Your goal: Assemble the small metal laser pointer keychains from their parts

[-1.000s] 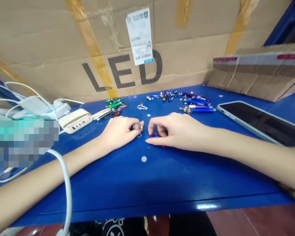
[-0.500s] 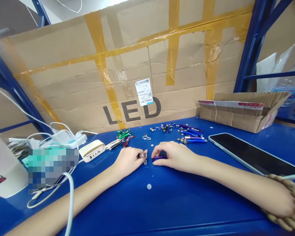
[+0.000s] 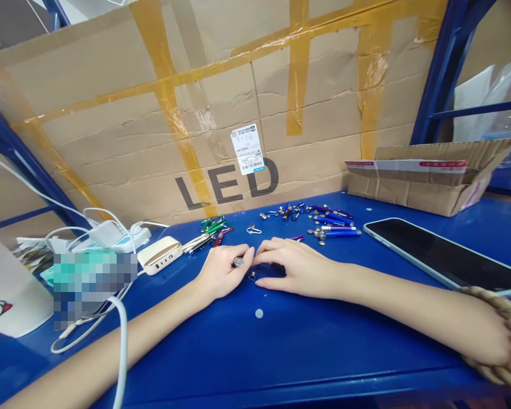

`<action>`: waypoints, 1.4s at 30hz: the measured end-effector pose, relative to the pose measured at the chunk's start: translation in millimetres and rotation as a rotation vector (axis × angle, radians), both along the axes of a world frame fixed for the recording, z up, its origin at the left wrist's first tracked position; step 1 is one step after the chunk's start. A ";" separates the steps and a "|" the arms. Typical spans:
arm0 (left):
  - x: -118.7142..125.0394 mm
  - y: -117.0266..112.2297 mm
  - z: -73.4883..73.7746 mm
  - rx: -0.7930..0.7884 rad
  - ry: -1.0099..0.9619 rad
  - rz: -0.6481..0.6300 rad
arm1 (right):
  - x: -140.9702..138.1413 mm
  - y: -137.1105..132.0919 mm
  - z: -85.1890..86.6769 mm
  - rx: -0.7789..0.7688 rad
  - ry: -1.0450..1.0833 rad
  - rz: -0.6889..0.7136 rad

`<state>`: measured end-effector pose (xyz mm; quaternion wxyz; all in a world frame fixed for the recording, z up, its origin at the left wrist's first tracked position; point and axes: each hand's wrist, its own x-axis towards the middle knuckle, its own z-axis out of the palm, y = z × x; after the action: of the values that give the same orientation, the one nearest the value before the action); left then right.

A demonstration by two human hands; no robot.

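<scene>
My left hand (image 3: 223, 270) is closed around a small cylindrical tube (image 3: 238, 262), its round silver end facing me. Thumb and forefinger of my right hand (image 3: 296, 267) are apart, curving over a tiny dark metal piece (image 3: 252, 276) on the blue table. The right fingertips come very near the left hand; whether they touch cannot be told. Just behind the right hand, part of a purple metal piece (image 3: 297, 238) shows. A silver clip (image 3: 253, 230) lies a little farther back.
Blue tubes (image 3: 334, 222) and several small round discs (image 3: 322, 234) lie back right; green pieces (image 3: 213, 226) back left. A phone (image 3: 447, 253) and an open cardboard box (image 3: 413, 187) are right. A cream device (image 3: 160, 255) and white cables (image 3: 121, 341) are left. A large carton (image 3: 221, 113) stands behind.
My right hand has let go of the purple piece, which now lies farther back, and has moved left to the small metal piece. The tube in my left hand has turned its end towards me.
</scene>
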<state>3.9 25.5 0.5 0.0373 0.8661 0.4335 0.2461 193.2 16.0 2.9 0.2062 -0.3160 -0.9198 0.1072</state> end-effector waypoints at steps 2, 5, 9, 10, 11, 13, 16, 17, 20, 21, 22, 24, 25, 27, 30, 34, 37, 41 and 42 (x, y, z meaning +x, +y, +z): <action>-0.6 -0.3 0.6 -0.001 0.011 -0.018 | -0.9 0.0 -2.1 -0.009 -0.023 0.057; 0.2 0.6 1.4 -0.060 0.023 0.009 | -1.7 0.9 -1.0 0.007 -0.042 0.128; 3.5 2.0 1.8 -0.081 0.081 0.082 | 1.0 7.0 2.9 0.030 -0.060 0.120; 4.3 2.0 2.0 -0.076 0.099 0.094 | 2.7 9.2 3.2 0.028 -0.058 0.097; 5.0 2.0 2.1 -0.074 0.114 0.102 | 4.5 11.5 3.2 0.023 -0.050 0.070; 5.8 1.6 2.3 -0.067 0.138 0.106 | 7.5 14.8 2.6 0.001 -0.004 0.011; 5.9 1.2 2.3 -0.046 0.158 0.118 | 8.5 15.7 2.4 -0.084 0.104 -0.072; 5.7 1.2 2.1 -0.041 0.164 0.118 | 7.9 15.2 2.8 -0.112 0.135 -0.094; 4.6 1.8 1.3 -0.041 0.198 0.090 | 5.2 13.0 4.0 -0.154 0.177 -0.137; 4.2 2.1 1.1 -0.045 0.215 0.069 | 4.5 12.5 4.1 -0.155 0.173 -0.139; 3.7 2.3 0.8 -0.048 0.233 0.046 | 4.1 12.3 3.9 -0.151 0.163 -0.141; 2.8 2.6 0.5 -0.046 0.263 0.008 | 3.9 12.5 2.9 -0.126 0.137 -0.138; 2.4 2.6 0.3 -0.039 0.271 -0.005 | 4.0 12.9 2.2 -0.108 0.129 -0.138; 1.6 2.4 0.0 -0.018 0.271 -0.019 | 4.4 14.0 0.9 -0.091 0.119 -0.136; 0.6 1.9 -0.5 0.009 0.260 -0.042 | 4.3 15.5 -0.1 -0.095 0.118 -0.161; -0.4 1.5 -0.7 0.023 0.265 -0.062 | 3.7 15.2 0.6 -0.123 0.102 -0.210; -0.6 0.6 0.4 0.021 0.265 -0.069 | 5.2 14.2 1.8 -0.114 0.115 -0.240; 0.2 -1.4 2.8 0.017 0.274 -0.066 | 8.6 13.9 3.0 -0.054 0.155 -0.270; 0.5 -1.9 3.3 0.016 0.278 -0.063 | 9.0 14.1 3.1 -0.054 0.143 -0.270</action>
<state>4.4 23.6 3.9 -0.0225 0.9053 0.4051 0.1258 202.2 30.1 6.0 0.2752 -0.4337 -0.8488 0.1257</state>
